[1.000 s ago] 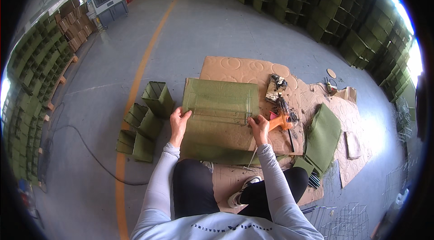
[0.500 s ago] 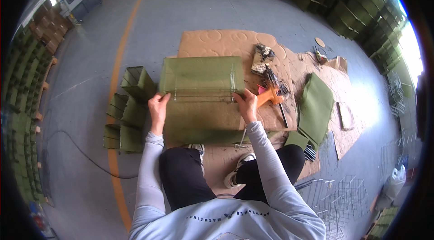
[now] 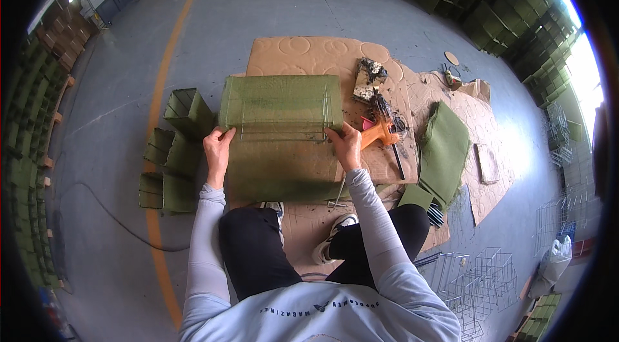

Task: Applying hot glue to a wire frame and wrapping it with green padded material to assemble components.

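Observation:
A green felt sheet (image 3: 280, 92) lies over a low, cardboard-topped work surface (image 3: 284, 171) in front of my knees. A thin rectangular wire frame (image 3: 324, 105) rests on the felt. My left hand (image 3: 217, 150) pinches at the near left corner of the frame, thumb and fingers together. At the near right corner my right hand (image 3: 347, 148) does the same. The fingertips partly cover the corners, so whether they also grip the felt is hard to see. Just right of my right hand lies an orange-handled glue gun (image 3: 380, 130).
Green felt boxes (image 3: 187, 110) stand on the floor at the left. A glue-smeared block (image 3: 369, 78) lies beyond the glue gun. Folded green felt (image 3: 445, 148) and flattened cardboard (image 3: 480, 177) lie to the right, with wire frames (image 3: 490, 277) near the lower right. A cable (image 3: 116, 216) crosses the floor.
The view has shifted a little, so everything sits slightly further left and higher. Both hands keep their pinch at the near corners of the wire frame.

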`<state>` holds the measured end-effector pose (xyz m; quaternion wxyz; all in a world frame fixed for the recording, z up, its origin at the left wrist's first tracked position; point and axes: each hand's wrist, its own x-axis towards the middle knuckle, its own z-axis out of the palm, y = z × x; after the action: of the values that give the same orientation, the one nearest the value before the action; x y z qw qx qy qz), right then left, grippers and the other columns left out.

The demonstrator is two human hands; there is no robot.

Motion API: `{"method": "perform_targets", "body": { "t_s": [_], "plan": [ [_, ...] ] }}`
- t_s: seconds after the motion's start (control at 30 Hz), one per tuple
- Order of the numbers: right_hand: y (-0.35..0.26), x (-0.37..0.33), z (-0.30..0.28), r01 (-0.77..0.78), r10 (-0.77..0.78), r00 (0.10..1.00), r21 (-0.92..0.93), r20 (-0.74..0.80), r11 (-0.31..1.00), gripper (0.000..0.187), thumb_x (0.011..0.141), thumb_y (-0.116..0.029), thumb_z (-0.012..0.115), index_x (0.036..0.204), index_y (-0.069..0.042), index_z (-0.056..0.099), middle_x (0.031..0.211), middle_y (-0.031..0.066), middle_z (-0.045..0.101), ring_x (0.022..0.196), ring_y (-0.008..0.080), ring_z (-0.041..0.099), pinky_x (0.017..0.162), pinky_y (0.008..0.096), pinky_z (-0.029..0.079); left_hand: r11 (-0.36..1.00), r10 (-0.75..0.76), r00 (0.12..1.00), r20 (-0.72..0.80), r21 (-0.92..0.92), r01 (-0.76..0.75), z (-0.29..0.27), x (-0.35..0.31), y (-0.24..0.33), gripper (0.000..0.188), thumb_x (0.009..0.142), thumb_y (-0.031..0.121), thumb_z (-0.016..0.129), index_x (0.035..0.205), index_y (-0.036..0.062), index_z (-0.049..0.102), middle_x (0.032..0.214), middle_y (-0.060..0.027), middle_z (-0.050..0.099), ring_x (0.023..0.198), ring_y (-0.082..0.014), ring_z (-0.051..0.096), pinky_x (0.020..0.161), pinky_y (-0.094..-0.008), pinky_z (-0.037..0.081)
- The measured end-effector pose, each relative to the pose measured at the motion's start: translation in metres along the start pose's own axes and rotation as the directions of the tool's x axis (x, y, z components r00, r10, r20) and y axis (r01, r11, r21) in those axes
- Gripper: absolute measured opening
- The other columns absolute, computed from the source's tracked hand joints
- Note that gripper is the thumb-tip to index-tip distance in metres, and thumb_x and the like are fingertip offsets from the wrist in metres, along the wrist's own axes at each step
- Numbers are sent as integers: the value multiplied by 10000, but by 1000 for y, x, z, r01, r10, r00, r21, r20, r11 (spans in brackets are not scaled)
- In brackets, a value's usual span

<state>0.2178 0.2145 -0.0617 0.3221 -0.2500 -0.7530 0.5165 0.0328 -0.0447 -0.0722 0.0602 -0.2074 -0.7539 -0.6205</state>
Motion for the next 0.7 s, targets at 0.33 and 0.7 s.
{"method": "perform_targets", "body": {
  "t_s": [0.33, 0.7],
  "plan": [
    [10, -5, -10, 18, -16, 999, -67, 37, 998, 190, 771, -124, 700, 873, 27, 649, 657, 88, 647, 591, 78, 550, 566, 269, 448, 999, 39, 999, 34, 33, -40, 0, -9, -2, 230, 783, 116, 694, 687, -62, 583, 587, -54, 506, 558, -76, 393, 495, -295, 332],
    [13, 13, -6, 20, -18, 999, -36, 45, 999, 188, 761, -111, 694, 880, 24, 638, 664, 93, 637, 585, 85, 534, 572, 276, 445, 996, 77, 995, 58, 40, -80, 8, 6, -13, 132, 802, 66, 669, 767, -47, 613, 624, 24, 529, 607, -34, 416, 529, -239, 355]
  ]
}}
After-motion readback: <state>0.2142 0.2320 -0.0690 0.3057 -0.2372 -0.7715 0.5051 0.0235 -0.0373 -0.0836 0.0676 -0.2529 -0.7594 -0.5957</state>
